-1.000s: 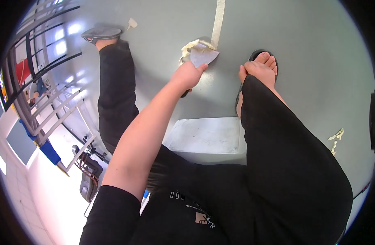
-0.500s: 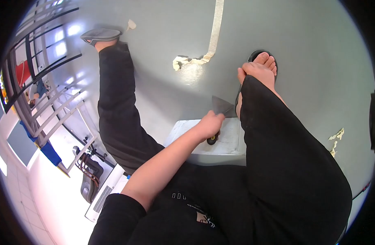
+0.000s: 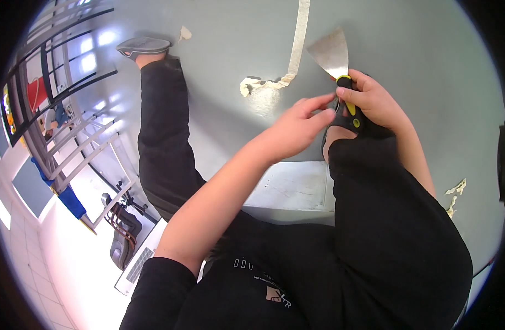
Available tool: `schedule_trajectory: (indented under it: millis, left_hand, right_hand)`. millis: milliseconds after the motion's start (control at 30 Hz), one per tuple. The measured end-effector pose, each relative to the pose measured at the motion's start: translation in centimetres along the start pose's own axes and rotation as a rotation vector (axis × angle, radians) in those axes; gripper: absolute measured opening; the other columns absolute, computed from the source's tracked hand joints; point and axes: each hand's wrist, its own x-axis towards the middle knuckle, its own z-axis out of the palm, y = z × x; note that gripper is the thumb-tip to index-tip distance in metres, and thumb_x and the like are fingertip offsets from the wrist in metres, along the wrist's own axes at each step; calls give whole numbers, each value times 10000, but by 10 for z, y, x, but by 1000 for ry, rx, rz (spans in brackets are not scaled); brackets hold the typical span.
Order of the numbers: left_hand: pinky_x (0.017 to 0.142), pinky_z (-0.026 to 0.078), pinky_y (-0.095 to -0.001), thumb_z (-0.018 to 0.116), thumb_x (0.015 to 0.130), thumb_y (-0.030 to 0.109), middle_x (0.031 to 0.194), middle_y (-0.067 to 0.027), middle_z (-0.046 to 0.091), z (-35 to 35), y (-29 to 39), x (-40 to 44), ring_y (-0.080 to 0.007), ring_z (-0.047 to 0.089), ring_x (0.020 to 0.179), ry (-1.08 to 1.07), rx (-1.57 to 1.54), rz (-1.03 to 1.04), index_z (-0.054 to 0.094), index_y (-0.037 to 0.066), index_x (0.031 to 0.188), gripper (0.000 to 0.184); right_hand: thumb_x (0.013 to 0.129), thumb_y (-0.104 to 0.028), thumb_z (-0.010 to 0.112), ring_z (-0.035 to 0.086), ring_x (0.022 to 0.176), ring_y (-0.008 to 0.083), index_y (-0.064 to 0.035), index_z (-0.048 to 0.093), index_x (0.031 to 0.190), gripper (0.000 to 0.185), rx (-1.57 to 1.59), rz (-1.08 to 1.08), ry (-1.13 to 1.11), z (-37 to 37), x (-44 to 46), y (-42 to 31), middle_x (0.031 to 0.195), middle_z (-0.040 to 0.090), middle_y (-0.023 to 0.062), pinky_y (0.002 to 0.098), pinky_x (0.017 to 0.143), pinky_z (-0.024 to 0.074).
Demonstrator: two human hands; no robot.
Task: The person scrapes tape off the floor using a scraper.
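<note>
My right hand (image 3: 376,102) grips a scraper, or putty knife (image 3: 332,52), by the neck of its black and yellow handle. Its wide metal blade points up and away from me, above my sandaled foot. Beside the handle is my left hand (image 3: 302,127), with its index finger and thumb apart and their tips close to the handle. Whether those tips touch it I cannot tell. A strip of pale tape (image 3: 299,41) runs along the grey floor, and its near end is peeled into a crumpled bunch (image 3: 258,86).
Below my hands, between my legs, is a white box-like surface (image 3: 291,184). Torn tape scraps (image 3: 456,188) lie on the floor at right, and a small scrap (image 3: 185,33) near my left shoe (image 3: 145,45). Metal frames (image 3: 82,159) stand at left.
The scraper has passed from my left hand to my right hand and risen away from the white surface. My right hand has left my foot; my left hand has moved up and right.
</note>
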Motion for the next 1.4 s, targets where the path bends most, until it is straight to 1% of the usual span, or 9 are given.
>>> schedule_trajectory:
  millis: [67,233,333,400,433,733,867,1200,1400]
  left_hand:
    - [988,425,-331,518,969,334,1301,-100,535,-26,-7,-19,-201,523,1168,101,271,-73,515,115,1360,447]
    - [989,412,-424,596,892,280,1154,-190,608,-172,-88,-68,-323,543,1135,692,1023,75,634,59,1158,348]
    - [1041,374,-425,601,855,477,1328,-181,503,-236,-104,-117,-369,492,1206,971,1366,-436,450,130,1386,651]
    - [1056,367,-446,581,805,636,1398,-217,421,-243,-86,-133,-407,473,1237,923,1149,-832,228,194,1507,901]
    - [1059,367,-469,560,768,722,1378,-261,431,-273,-114,-145,-425,468,1250,881,876,-663,119,224,1534,1015]
    - [1046,391,-436,506,782,748,1353,-258,497,-305,-122,-119,-385,503,1245,925,749,-703,151,174,1530,1007]
    - [1025,407,-450,465,798,753,1311,-244,540,-291,-112,-119,-381,532,1212,938,873,-760,179,174,1523,971]
    - [933,480,-460,400,843,727,1222,-230,598,-281,-114,-114,-362,588,1134,956,1017,-901,187,207,1520,880]
    - [926,481,-478,378,852,726,1295,-221,529,-277,-118,-114,-379,576,1131,965,945,-852,156,222,1525,869]
  right_hand:
    - [798,-171,671,595,693,148,2,528,1210,469,-344,132,185,-2,-2,3,957,612,99,302,619,497]
    - [774,-92,635,569,722,126,22,475,1277,540,-220,176,240,-12,-21,8,933,594,72,281,671,470]
    - [767,-115,637,571,728,134,3,504,1275,538,-266,194,353,-25,-37,8,981,611,91,295,712,467]
    - [798,-119,616,579,794,130,-27,548,1250,467,-393,69,412,-32,-46,12,984,630,75,293,769,461]
    - [823,-138,622,588,882,142,-45,598,1227,416,-286,29,415,-31,-49,10,1000,647,73,292,803,462]
    - [867,-177,611,586,878,147,-52,646,1193,351,-467,-177,334,2,4,21,963,658,69,290,810,464]
    - [861,-147,583,604,943,158,-54,660,1171,333,-306,121,375,5,-4,5,1057,673,78,294,844,460]
    - [850,-102,586,582,954,235,-72,689,1109,281,-550,72,446,26,5,5,968,636,124,343,846,448]
    - [875,-78,589,589,890,151,-15,672,1118,265,-517,60,510,19,-12,-6,970,658,77,288,841,453]
